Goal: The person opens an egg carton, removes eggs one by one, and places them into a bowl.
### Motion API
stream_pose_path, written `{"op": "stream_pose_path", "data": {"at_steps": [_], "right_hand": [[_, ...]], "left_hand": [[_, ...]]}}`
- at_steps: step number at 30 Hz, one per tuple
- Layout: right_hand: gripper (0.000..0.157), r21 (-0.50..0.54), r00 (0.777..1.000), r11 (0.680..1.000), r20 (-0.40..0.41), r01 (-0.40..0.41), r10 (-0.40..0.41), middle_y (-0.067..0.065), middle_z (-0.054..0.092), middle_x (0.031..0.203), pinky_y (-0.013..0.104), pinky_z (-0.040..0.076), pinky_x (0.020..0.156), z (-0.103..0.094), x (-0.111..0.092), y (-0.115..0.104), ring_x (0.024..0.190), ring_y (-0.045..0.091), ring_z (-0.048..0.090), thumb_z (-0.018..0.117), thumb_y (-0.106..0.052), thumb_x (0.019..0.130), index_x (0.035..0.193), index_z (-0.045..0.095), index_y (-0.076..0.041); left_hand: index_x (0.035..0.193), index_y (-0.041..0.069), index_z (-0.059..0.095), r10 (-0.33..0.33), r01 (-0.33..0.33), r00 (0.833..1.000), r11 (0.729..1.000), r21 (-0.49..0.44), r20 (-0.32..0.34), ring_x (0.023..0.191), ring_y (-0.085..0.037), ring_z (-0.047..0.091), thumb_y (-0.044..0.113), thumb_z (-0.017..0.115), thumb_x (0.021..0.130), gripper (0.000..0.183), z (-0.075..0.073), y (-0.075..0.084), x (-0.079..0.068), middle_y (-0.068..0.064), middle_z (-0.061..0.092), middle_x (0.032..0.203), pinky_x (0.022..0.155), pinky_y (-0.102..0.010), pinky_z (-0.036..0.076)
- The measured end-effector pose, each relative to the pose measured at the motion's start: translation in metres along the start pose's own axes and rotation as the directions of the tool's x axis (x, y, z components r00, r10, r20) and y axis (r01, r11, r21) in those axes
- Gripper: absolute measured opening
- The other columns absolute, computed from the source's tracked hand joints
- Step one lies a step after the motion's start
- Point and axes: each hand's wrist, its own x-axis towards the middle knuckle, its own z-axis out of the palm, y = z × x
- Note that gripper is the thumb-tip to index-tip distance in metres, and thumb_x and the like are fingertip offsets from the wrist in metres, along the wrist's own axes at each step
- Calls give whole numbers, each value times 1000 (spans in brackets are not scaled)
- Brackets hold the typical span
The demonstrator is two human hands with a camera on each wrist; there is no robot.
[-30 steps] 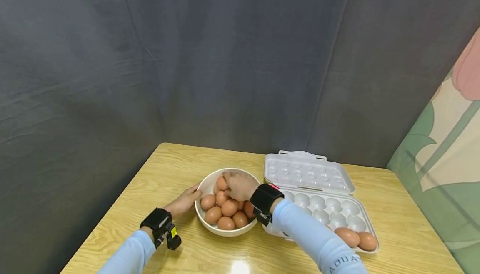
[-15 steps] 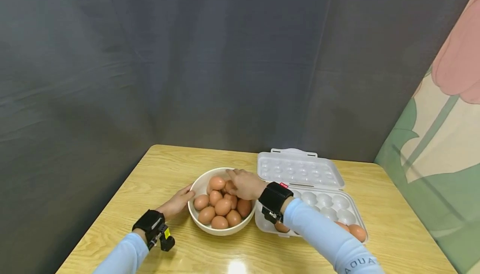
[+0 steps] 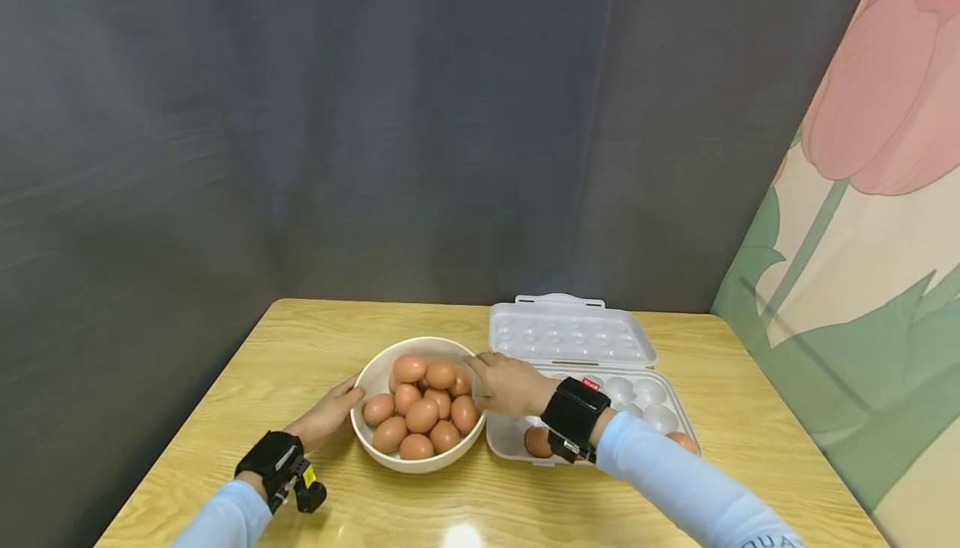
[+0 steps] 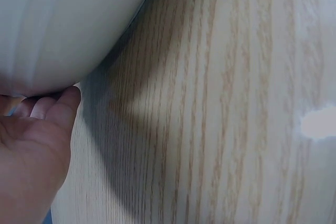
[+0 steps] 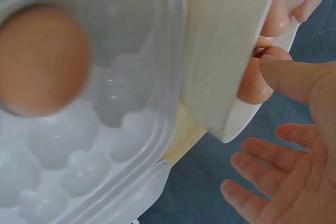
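A cream bowl (image 3: 417, 465) stands on the wooden table, heaped with several brown eggs (image 3: 422, 415). My left hand (image 3: 327, 416) grips its left rim, thumb over the edge. In the left wrist view, the left fingers (image 4: 63, 109) are against the outside of the bowl (image 4: 63, 19). Just over the right rim is my right hand (image 3: 517, 383), holding nothing. In the right wrist view its fingers are spread, and the thumb (image 5: 286, 77) overlaps an egg (image 5: 253, 83); whether they touch is unclear.
Right of the bowl lies an unfolded white plastic egg carton (image 3: 573, 336), partly hidden by the right forearm. Brown eggs (image 3: 537, 441) sit in its near row, beside bare hollows. A dark curtain (image 3: 420, 132) hangs behind the table.
My right hand has let go of an egg on the pile and moved right, to the bowl's rim. The left hand keeps its hold. The head view has turned rightward.
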Motion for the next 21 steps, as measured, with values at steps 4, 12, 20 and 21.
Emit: {"op": "stream_pose_path", "data": {"at_steps": [4, 12, 20, 21], "right_hand": [[65, -7, 1000, 1000, -18, 9, -9, 17, 50, 128, 44, 48, 92, 3, -15, 5, 116, 32, 51, 67, -28, 82, 135, 41, -3], [65, -3, 998, 999, 48, -42, 42, 14, 46, 134, 44, 49, 90, 4, -40, 15, 120, 29, 47, 67, -27, 82, 137, 39, -7], [56, 29, 995, 1000, 101, 6, -9, 13, 50, 130, 41, 48, 93, 6, -55, 23, 117, 27, 50, 64, -22, 82, 132, 46, -4], [55, 37, 994, 999, 107, 8, -12, 12, 50, 129, 41, 48, 92, 7, -56, 24, 116, 26, 51, 63, -21, 82, 131, 47, -4]], "left_hand": [[147, 5, 16, 2, -2, 1000, 1000, -4, -8, 136, -37, 22, 26, 27, 101, 51, -1, -1, -1, -23, 18, 150, 110, -50, 27], [147, 4, 16, -6, 5, 1000, 1000, -12, -23, 136, -38, 21, 23, 27, 100, 51, 0, -3, -3, -24, 18, 149, 111, -50, 26], [147, 5, 16, -2, 2, 1000, 1000, -12, -26, 137, -37, 20, 27, 27, 101, 52, -5, -3, -5, -23, 17, 150, 111, -50, 24], [147, 5, 15, 3, -3, 1000, 1000, -4, -24, 137, -38, 20, 27, 27, 101, 53, -5, -3, -4, -24, 16, 150, 111, -50, 24]]}}
